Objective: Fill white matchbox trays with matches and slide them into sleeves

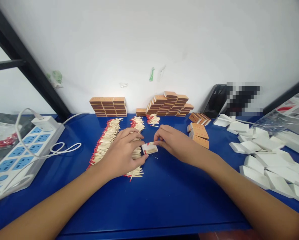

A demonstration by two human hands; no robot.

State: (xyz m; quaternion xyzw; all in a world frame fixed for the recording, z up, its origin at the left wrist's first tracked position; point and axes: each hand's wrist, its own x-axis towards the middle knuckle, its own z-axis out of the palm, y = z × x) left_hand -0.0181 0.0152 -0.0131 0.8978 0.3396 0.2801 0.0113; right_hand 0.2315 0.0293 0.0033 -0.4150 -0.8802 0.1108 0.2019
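Pinching a small white cardboard tray [149, 148] of red-tipped matches, both hands' fingers clamp its ends: left hand [121, 153], right hand [173, 141]. It sits mid-desk [164, 193] on glossy blue, beside loose wooden matchsticks [106, 140].

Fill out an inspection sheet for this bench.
Surface: blue table, no spills seen.
Job's things: matchbox tray with red-tipped matches in it; loose matches in rows.
Clutter: matchbox stacks by the wall, brown sleeves, spare white trays heaped at right.
Hands: left hand on the loose matches, thumb by the tray; right hand pinches the tray's edge.
Cables: power strip, white cable looped.
Surroundings: white wall, black frame.
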